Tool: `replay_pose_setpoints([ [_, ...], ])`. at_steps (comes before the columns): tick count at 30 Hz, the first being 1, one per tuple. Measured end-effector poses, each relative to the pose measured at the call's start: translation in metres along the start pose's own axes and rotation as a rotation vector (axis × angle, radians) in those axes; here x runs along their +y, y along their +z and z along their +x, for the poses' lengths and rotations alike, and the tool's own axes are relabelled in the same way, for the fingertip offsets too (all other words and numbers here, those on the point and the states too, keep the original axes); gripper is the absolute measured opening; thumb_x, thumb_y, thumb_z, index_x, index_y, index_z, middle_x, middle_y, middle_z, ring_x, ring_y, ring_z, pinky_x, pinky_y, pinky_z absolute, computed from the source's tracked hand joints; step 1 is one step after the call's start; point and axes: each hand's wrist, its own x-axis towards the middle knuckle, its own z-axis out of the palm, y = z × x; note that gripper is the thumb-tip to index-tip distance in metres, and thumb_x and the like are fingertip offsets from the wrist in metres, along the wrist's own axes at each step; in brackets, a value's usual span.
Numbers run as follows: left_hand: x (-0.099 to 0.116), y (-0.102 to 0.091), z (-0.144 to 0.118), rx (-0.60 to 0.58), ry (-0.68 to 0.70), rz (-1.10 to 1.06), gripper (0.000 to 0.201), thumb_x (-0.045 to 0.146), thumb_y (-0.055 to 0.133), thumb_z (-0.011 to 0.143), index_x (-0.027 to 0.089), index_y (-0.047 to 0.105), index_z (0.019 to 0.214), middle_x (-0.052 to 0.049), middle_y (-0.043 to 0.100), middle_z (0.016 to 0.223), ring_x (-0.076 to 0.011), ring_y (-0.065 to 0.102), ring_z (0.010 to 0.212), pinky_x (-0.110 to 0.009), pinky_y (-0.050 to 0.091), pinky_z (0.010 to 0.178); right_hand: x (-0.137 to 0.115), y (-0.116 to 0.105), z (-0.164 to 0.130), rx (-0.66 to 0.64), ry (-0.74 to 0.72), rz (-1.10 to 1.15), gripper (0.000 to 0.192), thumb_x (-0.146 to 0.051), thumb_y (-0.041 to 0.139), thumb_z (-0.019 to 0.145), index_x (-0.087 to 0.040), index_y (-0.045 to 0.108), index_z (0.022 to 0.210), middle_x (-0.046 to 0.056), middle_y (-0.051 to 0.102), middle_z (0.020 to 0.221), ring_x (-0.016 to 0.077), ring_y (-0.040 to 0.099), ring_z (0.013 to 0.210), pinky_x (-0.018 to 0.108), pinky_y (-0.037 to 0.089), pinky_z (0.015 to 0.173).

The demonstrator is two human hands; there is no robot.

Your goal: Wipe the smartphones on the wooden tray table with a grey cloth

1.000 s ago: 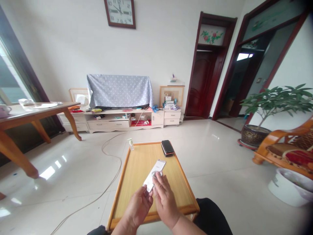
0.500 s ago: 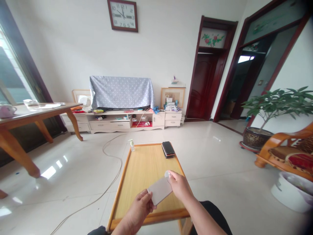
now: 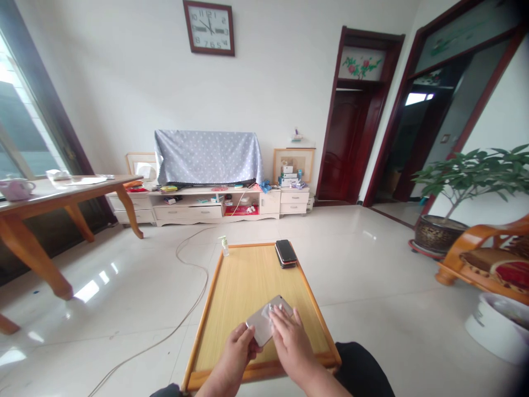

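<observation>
Holding a pale phone (image 3: 266, 322) above the near end of the table (image 3: 215, 292), the left hand (image 3: 237, 353) has its fingers curled shut around the phone's near left corner. The phone lies tilted, its far end pointing toward the table's right edge, its plain back or face up; which side it is cannot be told at this size. The right hand (image 3: 291, 342) lies flat on the phone's right half with fingers spread and loose, pressing something small and pale against the surface, perhaps a wipe or cloth, though it is too blurred to be sure. So the left grips the phone, and the right rests open upon it rather than clasping it.

At the far right corner of the table sits a dark phone (image 3: 285, 252), seemingly stacked on another. At the far left corner stands a small bottle (image 3: 224, 246) with a pump top, upright, well apart from the hands. A cable (image 3: 188, 298) trails over the floor left of the table. The person's dark knee (image 3: 359, 366) shows by the near right corner.
</observation>
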Motion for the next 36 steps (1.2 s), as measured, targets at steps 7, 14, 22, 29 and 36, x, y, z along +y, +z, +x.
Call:
replay_pose_setpoints([
  [7, 0.001, 0.005, 0.008, 0.002, 0.035, 0.045, 0.040, 0.056, 0.069, 0.076, 0.018, 0.056, 0.085, 0.004, 0.056, 0.066, -0.0090, 0.052, 0.060, -0.021, 0.034, 0.057, -0.015, 0.006, -0.006, -0.073, -0.120, 0.106, 0.048, -0.029, 0.038, 0.103, -0.028, 0.040, 0.151, 0.006, 0.044, 0.152, 0.0245, 0.040, 0.142, 0.050, 0.034, 0.119],
  [14, 0.006, 0.002, 0.010, 0.053, 0.247, 0.437, 0.036, 0.055, 0.053, 0.088, 0.021, 0.048, 0.076, 0.004, 0.052, 0.064, -0.0116, 0.051, 0.062, -0.024, 0.037, 0.059, 0.023, 0.021, -0.009, 0.074, 0.246, 0.366, 0.043, -0.042, 0.040, 0.101, -0.025, 0.064, 0.132, 0.009, 0.065, 0.133, 0.0275, 0.060, 0.124, 0.045, 0.047, 0.108],
  [22, 0.021, -0.015, 0.007, 0.173, 0.629, 1.391, 0.026, 0.031, 0.034, 0.100, 0.024, 0.059, 0.099, -0.004, 0.067, 0.087, -0.0198, 0.062, 0.079, -0.031, 0.044, 0.071, 0.064, 0.029, -0.017, 0.373, 0.661, 0.676, 0.050, -0.062, 0.055, 0.086, -0.020, 0.067, 0.111, 0.009, 0.074, 0.104, 0.0255, 0.071, 0.095, 0.034, 0.057, 0.079],
  [29, 0.005, -0.030, 0.013, 0.064, 0.855, 1.615, 0.029, 0.021, 0.044, 0.097, 0.025, 0.062, 0.119, -0.008, 0.070, 0.121, -0.0218, 0.066, 0.103, -0.038, 0.054, 0.086, 0.068, 0.020, -0.009, 0.402, 0.660, 0.654, 0.042, -0.063, 0.054, 0.087, -0.022, 0.061, 0.093, 0.001, 0.067, 0.076, 0.0195, 0.064, 0.066, 0.029, 0.051, 0.057],
  [36, -0.008, -0.035, 0.014, -0.072, 0.755, 1.610, 0.035, 0.020, 0.047, 0.092, 0.025, 0.066, 0.121, -0.008, 0.067, 0.129, -0.0242, 0.063, 0.116, -0.041, 0.054, 0.098, 0.057, 0.018, 0.014, 0.309, 0.372, 0.311, 0.034, -0.045, 0.046, 0.095, -0.021, 0.068, 0.100, 0.010, 0.070, 0.100, 0.0229, 0.066, 0.090, 0.033, 0.053, 0.080],
])
